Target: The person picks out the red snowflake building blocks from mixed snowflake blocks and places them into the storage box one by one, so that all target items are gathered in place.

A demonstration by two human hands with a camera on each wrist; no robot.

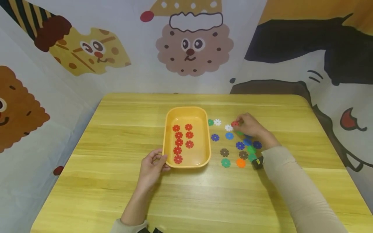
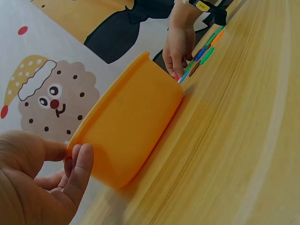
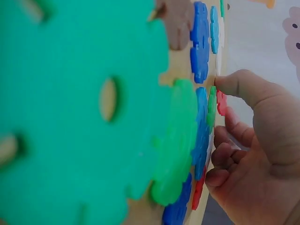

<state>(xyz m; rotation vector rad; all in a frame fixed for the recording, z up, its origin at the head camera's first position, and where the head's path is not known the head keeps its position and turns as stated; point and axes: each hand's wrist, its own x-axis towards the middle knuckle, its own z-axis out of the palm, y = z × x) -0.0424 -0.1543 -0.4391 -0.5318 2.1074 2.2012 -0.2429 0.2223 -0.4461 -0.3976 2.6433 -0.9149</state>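
A yellow plastic tray (image 1: 201, 132) stands on the table, with several red snowflake discs (image 1: 179, 142) lying flat inside in two columns. At the tray's near left corner, my left hand (image 1: 152, 166) pinches the rim; in the left wrist view the thumb and fingers lie on either side of the tray's (image 2: 136, 117) edge. Right of the tray, my right hand (image 1: 250, 125) pinches a red snowflake disc (image 1: 234, 123) between thumb and fingers. A white disc (image 1: 228, 128) lies just beside the fingertips. In the right wrist view, that red disc (image 3: 221, 101) shows between thumb and fingers.
Loose discs spread over the table (image 1: 122, 136) right of the tray: brown (image 1: 224, 152), orange (image 1: 240, 162), dark blue (image 1: 215, 137), green (image 1: 225, 162) and another white (image 1: 217, 122). Some lie under the right forearm. A cartoon-printed cloth (image 1: 140, 48) hangs behind the table.
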